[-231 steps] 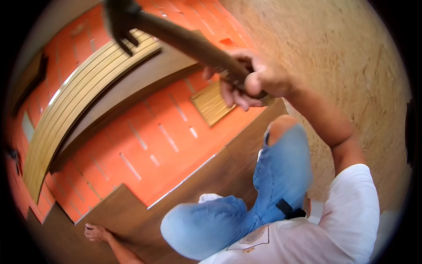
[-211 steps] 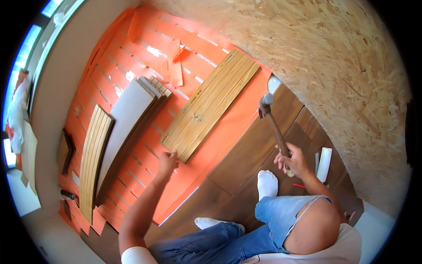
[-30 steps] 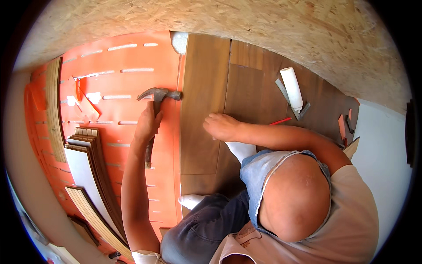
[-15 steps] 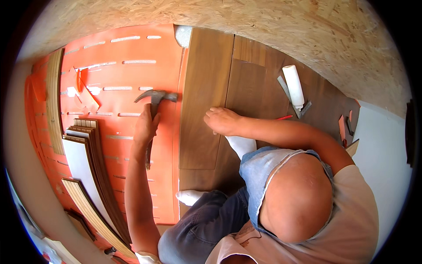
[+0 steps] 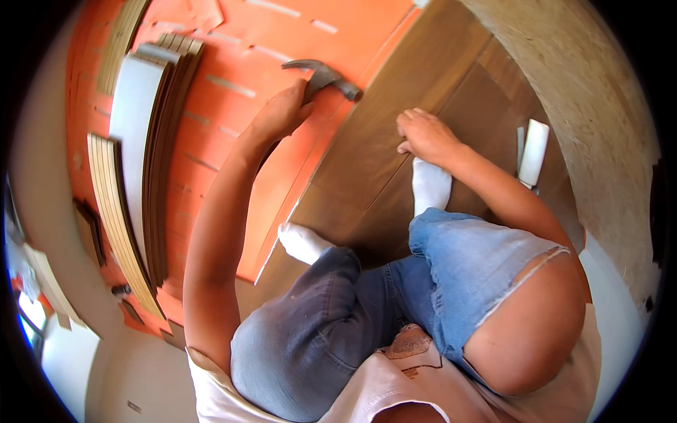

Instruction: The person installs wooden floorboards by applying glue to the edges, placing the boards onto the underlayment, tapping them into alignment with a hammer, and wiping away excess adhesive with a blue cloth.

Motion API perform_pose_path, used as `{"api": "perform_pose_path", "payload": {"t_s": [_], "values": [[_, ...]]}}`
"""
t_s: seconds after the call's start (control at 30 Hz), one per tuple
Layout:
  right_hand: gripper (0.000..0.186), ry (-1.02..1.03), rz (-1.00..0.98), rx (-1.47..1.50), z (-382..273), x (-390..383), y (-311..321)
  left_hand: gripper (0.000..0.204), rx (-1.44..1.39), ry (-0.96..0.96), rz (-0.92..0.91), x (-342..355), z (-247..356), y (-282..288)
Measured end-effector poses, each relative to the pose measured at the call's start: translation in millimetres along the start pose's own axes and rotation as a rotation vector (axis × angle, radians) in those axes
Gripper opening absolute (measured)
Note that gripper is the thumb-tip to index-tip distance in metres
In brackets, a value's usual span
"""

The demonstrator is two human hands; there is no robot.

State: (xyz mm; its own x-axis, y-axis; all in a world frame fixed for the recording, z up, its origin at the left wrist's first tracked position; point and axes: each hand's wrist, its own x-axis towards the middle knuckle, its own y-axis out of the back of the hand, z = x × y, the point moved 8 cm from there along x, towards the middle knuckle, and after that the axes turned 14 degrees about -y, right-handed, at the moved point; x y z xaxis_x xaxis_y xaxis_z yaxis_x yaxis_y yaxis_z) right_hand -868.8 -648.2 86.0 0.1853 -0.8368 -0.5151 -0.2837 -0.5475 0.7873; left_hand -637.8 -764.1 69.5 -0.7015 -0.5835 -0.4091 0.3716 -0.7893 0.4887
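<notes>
My left hand (image 5: 285, 113) grips a claw hammer (image 5: 322, 79) by its upper handle, over orange underlay (image 5: 218, 84) left of the laid brown planks (image 5: 388, 84). The hammer's head lies close to the planks' edge; much of its handle is behind my hand and arm. My right hand (image 5: 427, 134) is on or just above the brown planks, fingers curled, with their undersides hidden. A white-socked foot (image 5: 431, 187) shows below it.
Stacked boards (image 5: 144, 141) and pale wood planks (image 5: 116, 211) lie on the underlay at left. A white roll (image 5: 534, 151) and metal strip are at right, before a chipboard panel (image 5: 603, 155). My other socked foot (image 5: 303, 240) rests beside the planks' edge.
The hammer, earlier in my right hand, is now in my left. Since half a second ago, the view has turned, and both hands and the hammer appear higher in it.
</notes>
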Motion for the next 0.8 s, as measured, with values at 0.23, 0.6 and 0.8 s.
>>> {"api": "perform_pose_path", "payload": {"t_s": [0.23,0.6,0.8], "values": [[0.036,0.012,-0.013,0.042,-8,-5,-3,0.028,0.041,-0.135,0.096,-50,-19,-29],[0.035,0.019,-0.016,0.030,-11,0,-7,0.031,0.003,-0.050,0.110,-69,-35,-31],[0.039,0.022,-0.002,-0.077,1,-2,-11,0.031,-0.172,0.104,0.132,-42,-28,-22]]}}
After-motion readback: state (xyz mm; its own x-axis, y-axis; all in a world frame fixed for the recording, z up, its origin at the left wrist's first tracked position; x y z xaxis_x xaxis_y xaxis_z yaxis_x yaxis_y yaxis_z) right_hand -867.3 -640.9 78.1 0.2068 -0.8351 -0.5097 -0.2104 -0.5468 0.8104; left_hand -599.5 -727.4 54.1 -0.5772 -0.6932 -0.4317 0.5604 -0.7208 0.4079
